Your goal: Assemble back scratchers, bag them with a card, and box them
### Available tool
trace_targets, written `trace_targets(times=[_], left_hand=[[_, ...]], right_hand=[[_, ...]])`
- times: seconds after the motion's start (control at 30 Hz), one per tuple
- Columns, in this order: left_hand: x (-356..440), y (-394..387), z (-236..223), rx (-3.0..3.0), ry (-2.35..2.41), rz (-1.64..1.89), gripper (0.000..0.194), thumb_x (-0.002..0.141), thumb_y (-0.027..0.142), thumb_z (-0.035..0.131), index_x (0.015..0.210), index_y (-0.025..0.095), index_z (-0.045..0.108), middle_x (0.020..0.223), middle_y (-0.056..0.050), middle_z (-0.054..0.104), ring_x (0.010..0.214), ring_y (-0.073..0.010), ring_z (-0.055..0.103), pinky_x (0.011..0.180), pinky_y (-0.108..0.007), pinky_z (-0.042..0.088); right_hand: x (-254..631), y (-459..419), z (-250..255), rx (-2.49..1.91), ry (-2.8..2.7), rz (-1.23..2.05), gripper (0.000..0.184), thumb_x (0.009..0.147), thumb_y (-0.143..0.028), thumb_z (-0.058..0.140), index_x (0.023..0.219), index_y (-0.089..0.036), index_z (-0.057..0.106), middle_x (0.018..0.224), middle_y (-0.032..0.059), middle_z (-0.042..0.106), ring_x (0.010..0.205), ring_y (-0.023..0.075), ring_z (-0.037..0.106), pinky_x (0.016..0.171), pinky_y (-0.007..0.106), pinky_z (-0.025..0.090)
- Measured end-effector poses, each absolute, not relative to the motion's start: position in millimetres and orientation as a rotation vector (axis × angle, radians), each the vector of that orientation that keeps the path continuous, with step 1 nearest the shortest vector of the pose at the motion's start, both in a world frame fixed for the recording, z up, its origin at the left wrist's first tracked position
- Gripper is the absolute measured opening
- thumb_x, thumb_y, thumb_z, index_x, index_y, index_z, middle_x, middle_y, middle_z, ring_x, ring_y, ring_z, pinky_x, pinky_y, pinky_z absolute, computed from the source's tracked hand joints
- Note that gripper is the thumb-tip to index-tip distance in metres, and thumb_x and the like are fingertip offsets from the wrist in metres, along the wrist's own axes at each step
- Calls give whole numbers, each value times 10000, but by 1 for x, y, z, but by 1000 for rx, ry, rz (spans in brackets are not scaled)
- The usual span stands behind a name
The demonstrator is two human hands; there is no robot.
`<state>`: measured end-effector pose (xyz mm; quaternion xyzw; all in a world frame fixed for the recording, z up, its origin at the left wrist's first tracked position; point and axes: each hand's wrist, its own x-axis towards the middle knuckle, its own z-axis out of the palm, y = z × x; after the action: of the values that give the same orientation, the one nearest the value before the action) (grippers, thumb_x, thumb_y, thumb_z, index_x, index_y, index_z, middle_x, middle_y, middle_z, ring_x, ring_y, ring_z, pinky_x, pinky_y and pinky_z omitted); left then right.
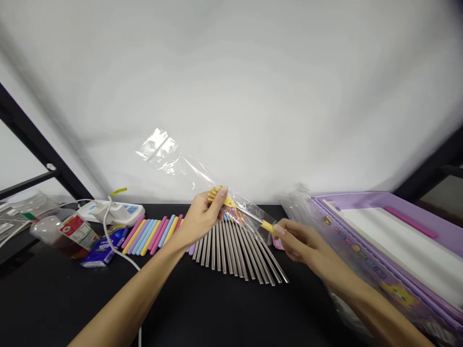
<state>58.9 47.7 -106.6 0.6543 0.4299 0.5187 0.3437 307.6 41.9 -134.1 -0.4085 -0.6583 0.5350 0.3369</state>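
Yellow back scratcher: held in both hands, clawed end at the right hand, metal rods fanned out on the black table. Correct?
Not quite: in the head view, the clawed end of the yellow back scratcher is at the left hand; the right hand grips the handle. Both hands do hold it, and the metal rods are fanned out on the black table.

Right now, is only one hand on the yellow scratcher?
No, the left hand holds the scratcher by its clawed head, and the right hand holds its handle.
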Motion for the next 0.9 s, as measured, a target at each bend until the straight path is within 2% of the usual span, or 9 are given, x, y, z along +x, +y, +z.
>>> trace_targets(times=[0.1, 0.17, 0.3, 0.47, 0.53, 0.6, 0.7, 0.9], left_hand=[[48, 55, -108, 1655, 1146, 1378, 437, 937, 516, 483, 692, 158, 535, 605, 8, 541, 554, -96, 538, 562, -214, 440], [46, 60, -113, 1555, 1102, 1409, 420, 921, 522, 512, 750, 147, 593, 683, -23, 617, 622, -123, 604, 626, -239, 492], [63, 63, -127, 1326, 882, 1415, 394, 875, 504, 600, 885, 117, 675, 881, -98, 703, 784, -189, 678, 728, -298, 541], [95, 52, -136, 1173, 772, 1301, 419, 874, 493, 608, 909, 81, 676, 869, -128, 714, 763, -209, 695, 718, -326, 563], [98, 50, -136, 1113, 787, 1357, 408, 859, 480, 636, 1003, 99, 645, 877, -107, 713, 750, -193, 695, 716, -320, 568], [95, 51, -135, 1045, 809, 1434, 408, 833, 453, 680, 1073, 134, 595, 852, -70, 707, 731, -177, 693, 706, -313, 573], [86, 54, -133, 999, 839, 1473, 397, 810, 426, 712, 1060, 157, 561, 805, -34, 692, 704, -160, 687, 668, -287, 577], [84, 51, -131, 1046, 849, 1330, 496, 827, 436, 691, 1207, 172, 512, 832, -46, 694, 750, -177, 685, 619, -293, 592]], right_hand=[[315, 49, -132, -1056, -1773, 1248, 312, 887, -505, 595, 965, -204, 607, 651, -25, 525, 580, 109, 461, 547, 250, 385], [319, 51, -134, -1043, -1841, 1145, 311, 892, -482, 590, 1036, -210, 631, 716, 11, 615, 651, 150, 552, 612, 281, 456], [316, 47, -140, -1102, -1991, 647, 268, 911, -445, 568, 1053, -237, 658, 775, 35, 682, 680, 184, 615, 593, 292, 469], [305, 39, -144, -1054, -1995, 244, 162, 921, -376, 573, 942, -237, 654, 836, 48, 654, 608, 150, 569, 576, 294, 454], [305, 41, -145, -1044, -1966, 258, 147, 899, -371, 608, 909, -230, 646, 863, 57, 647, 607, 149, 576, 578, 300, 468], [308, 44, -144, -1040, -1949, 457, 152, 878, -372, 637, 924, -228, 632, 867, 52, 668, 665, 169, 633, 601, 300, 503], [313, 47, -144, -949, -1966, 712, 146, 877, -359, 639, 940, -227, 643, 908, 47, 704, 805, 194, 685, 698, 309, 549], [312, 47, -141, -853, -2110, 390, 98, 880, -323, 639, 875, -228, 665, 827, 47, 650, 715, 175, 598, 625, 313, 495]])
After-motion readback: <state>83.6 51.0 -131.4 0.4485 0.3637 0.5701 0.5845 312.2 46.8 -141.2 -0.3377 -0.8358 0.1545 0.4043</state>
